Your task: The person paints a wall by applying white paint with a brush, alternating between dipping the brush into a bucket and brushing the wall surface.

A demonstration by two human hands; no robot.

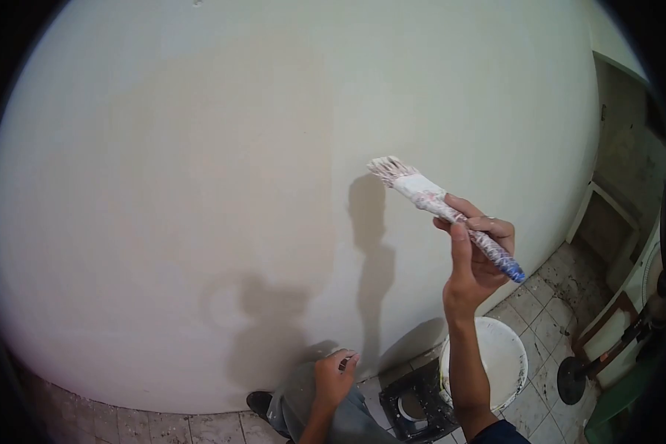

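Observation:
A paint-covered brush (422, 194) with a blue handle end is held in my right hand (481, 248), its bristles up and to the left, in front of the pale wall (274, 148). My fingers and thumb pinch the middle of the handle. Whether the bristles touch the wall I cannot tell. Low in the view, my left hand (336, 379) rests by my knee with its fingers curled around a small dark thing that I cannot make out. Below my right hand stands a white bucket (523, 362) with whitish paint inside, partly hidden by my forearm.
A black stool or crate (394, 407) stands beside the bucket on the tiled floor (544, 314). At the right are a stand fan's round black base (572, 380), a green object (625, 399) and a doorway (621, 148). Shadows fall on the wall.

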